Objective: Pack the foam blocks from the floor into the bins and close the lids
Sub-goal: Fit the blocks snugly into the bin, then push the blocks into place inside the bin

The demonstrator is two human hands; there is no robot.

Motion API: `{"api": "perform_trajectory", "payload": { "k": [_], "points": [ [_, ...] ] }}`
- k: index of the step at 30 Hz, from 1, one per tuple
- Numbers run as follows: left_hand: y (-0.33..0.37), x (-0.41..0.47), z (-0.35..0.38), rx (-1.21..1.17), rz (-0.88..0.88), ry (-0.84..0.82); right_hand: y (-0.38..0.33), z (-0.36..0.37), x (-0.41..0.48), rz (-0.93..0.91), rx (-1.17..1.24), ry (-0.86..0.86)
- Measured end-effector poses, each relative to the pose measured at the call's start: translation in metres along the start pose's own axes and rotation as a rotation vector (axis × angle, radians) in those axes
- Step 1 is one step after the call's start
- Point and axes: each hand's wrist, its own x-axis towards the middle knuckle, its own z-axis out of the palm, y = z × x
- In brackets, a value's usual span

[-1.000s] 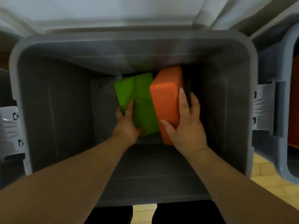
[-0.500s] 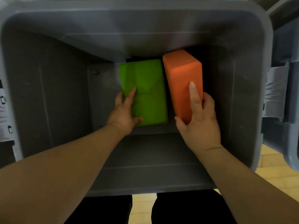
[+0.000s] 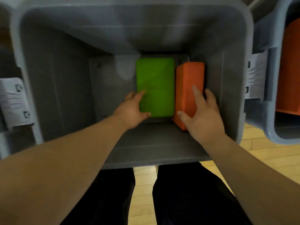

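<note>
A deep grey bin [image 3: 53,82] stands open below me with both my arms reaching into it. A green foam block [image 3: 155,78] lies flat on its bottom. My left hand [image 3: 131,111] holds the block's near left corner, thumb along the near edge and fingers on its top. An orange foam block [image 3: 188,80] sits to the right of the green one, tilted up against the bin's right wall. My right hand [image 3: 203,114] grips the orange block's near end, thumb on its left face and fingers over its top and right side.
A second grey bin [image 3: 266,38] stands at the right with an orange block [image 3: 290,70] inside. Grey latches [image 3: 14,101] hang on the open bin's left and right sides [image 3: 256,77]. Wooden floor [image 3: 142,192] shows between my dark trouser legs.
Both blocks have gone lower into the bin. The green one now lies flat on the bottom, and the orange one has shifted right to the wall. Both hands kept their hold.
</note>
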Motion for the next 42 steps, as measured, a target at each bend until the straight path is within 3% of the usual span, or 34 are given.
{"api": "perform_trajectory", "payload": {
  "k": [10, 16, 23, 28, 32, 42],
  "points": [
    [0.082, -0.299, -0.13, -0.071, -0.251, -0.046, -0.089, -0.175, -0.182, 0.169, -0.223, -0.512],
    [0.142, -0.454, -0.204, -0.065, -0.211, 0.024, -0.136, -0.283, -0.284, 0.162, -0.111, -0.462],
    [0.166, -0.531, -0.237, -0.197, -0.304, 0.178, -0.157, -0.365, -0.303, 0.003, -0.148, -0.402],
    [0.197, -0.564, -0.208, -0.335, -0.411, 0.347, -0.153, -0.4, -0.286, -0.183, -0.213, -0.442],
    [0.235, -0.588, -0.152, -0.588, -0.53, 0.497, -0.153, -0.415, -0.272, -0.366, -0.42, -0.524],
    [0.325, -0.674, 0.104, -1.254, -0.947, 0.718, -0.171, -0.366, -0.339, -0.793, -1.078, -0.687]
  ]
}}
